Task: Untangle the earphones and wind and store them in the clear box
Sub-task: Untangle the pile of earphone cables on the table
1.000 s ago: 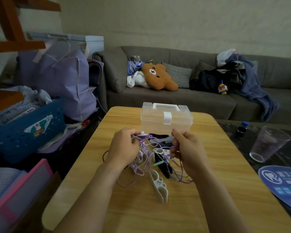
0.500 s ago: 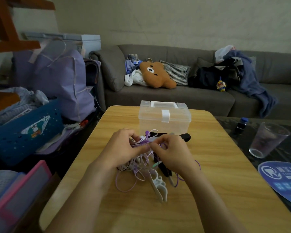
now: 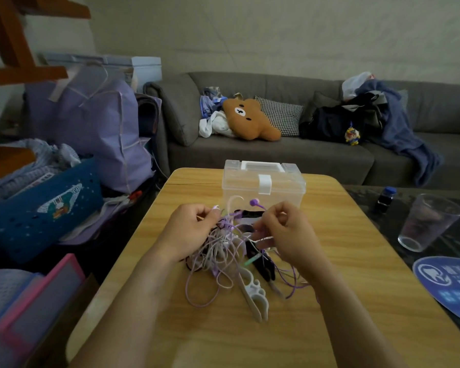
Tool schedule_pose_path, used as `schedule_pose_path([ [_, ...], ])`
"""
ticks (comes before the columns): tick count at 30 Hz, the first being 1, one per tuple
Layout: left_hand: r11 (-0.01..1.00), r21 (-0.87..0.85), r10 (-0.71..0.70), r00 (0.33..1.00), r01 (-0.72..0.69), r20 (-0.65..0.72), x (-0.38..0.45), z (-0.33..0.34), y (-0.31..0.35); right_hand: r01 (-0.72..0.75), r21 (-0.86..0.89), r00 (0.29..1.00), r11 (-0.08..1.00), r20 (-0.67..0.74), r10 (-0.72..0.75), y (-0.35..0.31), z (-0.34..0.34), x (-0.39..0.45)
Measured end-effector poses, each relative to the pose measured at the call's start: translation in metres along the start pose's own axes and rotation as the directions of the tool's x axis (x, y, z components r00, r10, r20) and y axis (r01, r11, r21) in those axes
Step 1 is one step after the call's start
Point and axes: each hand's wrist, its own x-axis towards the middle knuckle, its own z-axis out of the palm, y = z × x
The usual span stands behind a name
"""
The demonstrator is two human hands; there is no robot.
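Left hand [image 3: 194,229] and right hand [image 3: 284,232] pinching tangled earphones [image 3: 223,248], purple earbud [image 3: 254,202] pointing left, clear box [image 3: 263,185] closed behind

Head-worn wide view, facing forward and down, close over table [image 3: 329,261]

Room dim, light soft and flat, source not clear. Only faint shadows under my hands on the wooden table [image 3: 356,261]. Colours muted, slight grain. Wide-angle bend at edges: table sides bow out, the sofa [image 3: 276,155] back curves. My forearms blur near the bottom edge. Weak reflection on the plastic cup [image 3: 430,221]; no harsh glare.
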Motion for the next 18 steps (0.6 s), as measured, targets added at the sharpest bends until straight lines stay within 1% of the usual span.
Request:
schedule_pose_path([
  [3, 1.000, 0.029, 0.002, 0.997, 0.000, -0.078, 0.000, 0.006, 0.003, 0.009, 0.271, 0.995, 0.962, 0.091, -0.035, -0.008, -0.002, -0.006],
  [5, 0.998, 0.062, 0.011, 0.993, -0.004, -0.116, 0.000, 0.009, 0.004, 0.017, 0.397, 0.993, 0.918, 0.100, -0.062, -0.010, -0.002, -0.007],
  [7, 0.997, 0.077, 0.014, 0.992, -0.005, -0.122, 0.001, 0.010, 0.004, 0.041, 0.422, 0.996, 0.906, 0.050, -0.068, -0.010, -0.003, -0.006],
  [9, 0.996, 0.086, 0.015, 0.995, -0.006, -0.096, -0.001, 0.011, 0.006, 0.066, 0.385, 0.998, 0.921, -0.025, -0.061, -0.006, -0.008, -0.002],
  [10, 0.995, 0.096, 0.017, 0.997, -0.009, -0.079, -0.002, 0.011, 0.007, 0.079, 0.340, 0.996, 0.937, -0.052, -0.066, -0.004, -0.010, -0.001],
  [11, 0.994, 0.108, 0.018, 0.998, -0.011, -0.065, -0.003, 0.011, 0.008, 0.097, 0.251, 0.994, 0.963, -0.067, -0.083, -0.003, -0.013, 0.001],
  [12, 0.993, 0.117, 0.020, 0.998, -0.013, -0.058, -0.003, 0.011, 0.009, 0.108, 0.111, 0.993, 0.988, -0.061, -0.102, -0.002, -0.016, 0.002],
  [13, 0.993, 0.121, 0.023, 0.998, -0.016, -0.056, -0.004, 0.011, 0.009, 0.105, -0.052, 0.994, 0.993, -0.021, -0.107, -0.002, -0.019, 0.002],
  [14, 0.992, 0.123, 0.026, 0.998, -0.019, -0.055, -0.004, 0.011, 0.009, 0.089, -0.210, 0.996, 0.974, 0.041, -0.082, -0.002, -0.022, 0.002],
  [16, 0.990, 0.139, 0.032, 0.998, -0.025, -0.050, -0.005, 0.010, 0.009, 0.074, -0.497, 0.986, 0.865, 0.167, 0.011, -0.002, -0.027, 0.001],
  [17, 0.988, 0.151, 0.037, 0.998, -0.030, -0.045, -0.005, 0.010, 0.009, 0.094, -0.594, 0.975, 0.799, 0.216, 0.045, -0.002, -0.028, 0.000],
  [18, 0.986, 0.163, 0.041, 0.999, -0.034, -0.036, -0.004, 0.010, 0.009, 0.110, -0.634, 0.969, 0.766, 0.240, 0.060, -0.001, -0.029, 0.000],
])
